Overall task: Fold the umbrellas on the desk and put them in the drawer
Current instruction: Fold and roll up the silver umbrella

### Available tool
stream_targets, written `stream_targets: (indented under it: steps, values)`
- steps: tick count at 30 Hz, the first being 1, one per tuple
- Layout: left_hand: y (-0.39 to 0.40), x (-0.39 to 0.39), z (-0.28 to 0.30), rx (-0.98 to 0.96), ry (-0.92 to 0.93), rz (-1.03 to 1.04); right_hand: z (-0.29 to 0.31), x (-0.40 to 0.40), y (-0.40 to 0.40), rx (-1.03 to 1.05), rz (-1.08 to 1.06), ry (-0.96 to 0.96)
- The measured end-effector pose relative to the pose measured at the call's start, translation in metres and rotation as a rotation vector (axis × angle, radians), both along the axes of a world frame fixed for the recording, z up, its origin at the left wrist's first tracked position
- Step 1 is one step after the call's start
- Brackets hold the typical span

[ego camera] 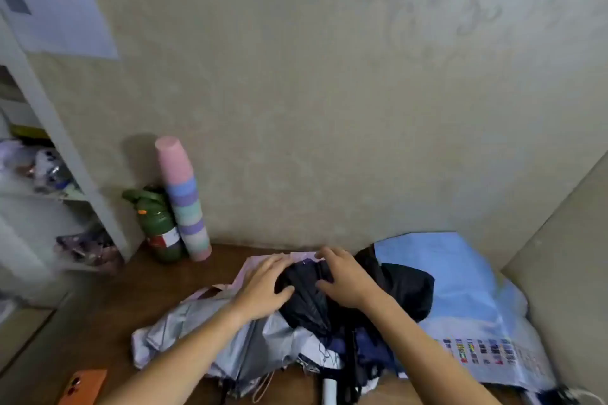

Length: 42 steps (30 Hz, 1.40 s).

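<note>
1. Head view: both hands work a heap of collapsed umbrellas on the desk (138,299), none yet rolled tight.
2. Left hand (263,283) lies flat, fingers straight and spread, pressing pink-and-grey umbrella (197,339) cloth that trails back beneath its wrist.
3. Right hand (345,276) has curled fingers bunching the black umbrella (404,286), which sits between the two hands and spills past the right one.
4. Beyond the right hand, a light-blue printed sheet (460,289) lies under the black cloth (umbrella or poster, I cannot tell).
5. Far off the left hand stand a stack of cups (184,197) and a green bottle (158,223); an orange phone (84,386) lies near the left forearm.
6. Risks: canopies overlap, so gathering one may drag its neighbour's cloth or ribs into the fold; a wide sweep could knock the cups. No drawer is visible.
</note>
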<state>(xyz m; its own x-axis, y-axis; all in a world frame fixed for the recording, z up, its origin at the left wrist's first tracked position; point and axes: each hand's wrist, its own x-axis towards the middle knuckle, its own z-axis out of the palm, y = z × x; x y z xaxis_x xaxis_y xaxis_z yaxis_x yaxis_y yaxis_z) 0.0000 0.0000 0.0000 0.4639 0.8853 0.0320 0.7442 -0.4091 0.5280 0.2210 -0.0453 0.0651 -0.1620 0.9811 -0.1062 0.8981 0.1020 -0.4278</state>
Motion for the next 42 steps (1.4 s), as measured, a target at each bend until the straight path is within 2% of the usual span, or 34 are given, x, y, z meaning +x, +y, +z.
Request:
stream_targets:
  steps: [3, 6, 9, 12, 15, 17, 22, 26, 32, 35, 37, 38, 40, 42]
  values:
    - [0.000, 0.020, -0.062, -0.043, 0.073, 0.018, -0.078, -0.012, 0.008, -0.021, -0.071, -0.076]
    - [0.007, 0.036, -0.127, 0.049, 0.107, 0.073, -0.157, -0.021, 0.011, 0.024, -0.101, -0.140]
    - [0.015, 0.049, -0.183, 0.146, 0.140, 0.139, -0.224, -0.017, 0.018, 0.213, -0.073, -0.161]
    - [0.014, 0.056, -0.223, 0.350, 0.044, 0.176, -0.269, -0.018, 0.021, 0.440, -0.068, -0.159]
    - [0.012, 0.060, -0.240, 0.463, -0.072, 0.202, -0.282, -0.017, 0.023, 0.633, -0.047, -0.249]
    - [0.010, 0.063, -0.242, 0.448, -0.108, 0.215, -0.286, -0.015, 0.025, 0.692, -0.042, -0.285]
    - [-0.003, 0.057, -0.233, 0.353, -0.115, 0.191, -0.269, -0.013, 0.012, 0.502, -0.018, -0.222]
    - [-0.042, 0.043, -0.220, 0.340, -0.108, 0.169, -0.251, -0.018, -0.022, 0.486, -0.052, -0.217]
    - [-0.110, -0.001, -0.228, 0.641, -0.050, 0.077, -0.268, -0.036, -0.090, 0.431, -0.154, -0.321]
    - [-0.128, -0.027, -0.231, 0.810, 0.018, 0.132, -0.278, -0.043, -0.110, 0.360, -0.178, -0.300]
    - [-0.131, -0.046, -0.232, 0.776, 0.132, 0.249, -0.283, -0.046, -0.115, 0.338, -0.163, -0.304]
    - [-0.130, -0.054, -0.233, 0.696, 0.182, 0.318, -0.285, -0.047, -0.115, 0.329, -0.157, -0.307]
    - [-0.124, -0.069, -0.234, 0.444, 0.292, 0.415, -0.290, -0.048, -0.114, 0.314, -0.137, -0.309]
    - [-0.116, -0.078, -0.236, 0.251, 0.372, 0.403, -0.296, -0.048, -0.110, 0.323, -0.124, -0.316]
